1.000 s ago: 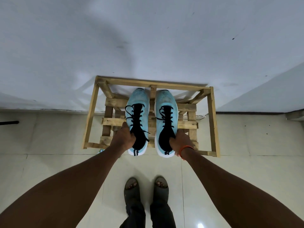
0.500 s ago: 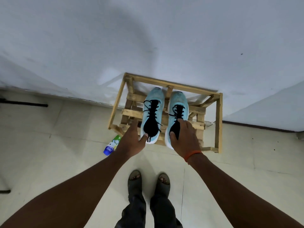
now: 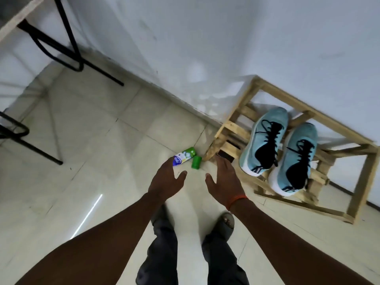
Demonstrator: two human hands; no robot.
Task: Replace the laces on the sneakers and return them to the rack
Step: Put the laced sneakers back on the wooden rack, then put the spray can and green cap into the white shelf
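The two light-blue sneakers sit side by side on the wooden rack (image 3: 364, 184), toes toward the wall (image 3: 205, 38) and heels toward the person. The left-hand sneaker (image 3: 264, 140) and the right-hand sneaker (image 3: 294, 155) lie close together, both threaded with black laces (image 3: 269, 128) over black tongues, their white soles showing at the heels. They rest on the rack's slats, and the rack stands on the tiled floor (image 3: 102, 140) against the wall.

Neither hand is on the shoes. The left hand (image 3: 166, 179) and the right hand (image 3: 224, 182) are held out over the floor to the left of the rack, palms turned roughly toward each other, fingers loose and spread, grasping nothing. The right hand is near the rack's front corner but apart from the sneakers. An orange band (image 3: 236, 199) circles the right wrist.

Just past the left fingertips a small green and white bottle (image 3: 183, 158) lies on its side, with a green cap (image 3: 196, 161) beside it. The view is smeared, so whether the fingertips touch the bottle cannot be told; they seem to be above it.

Below the arms are dark trousers and a sandalled foot (image 3: 226, 221). At top left stands a table (image 3: 18, 17) with black metal legs (image 3: 67, 44).
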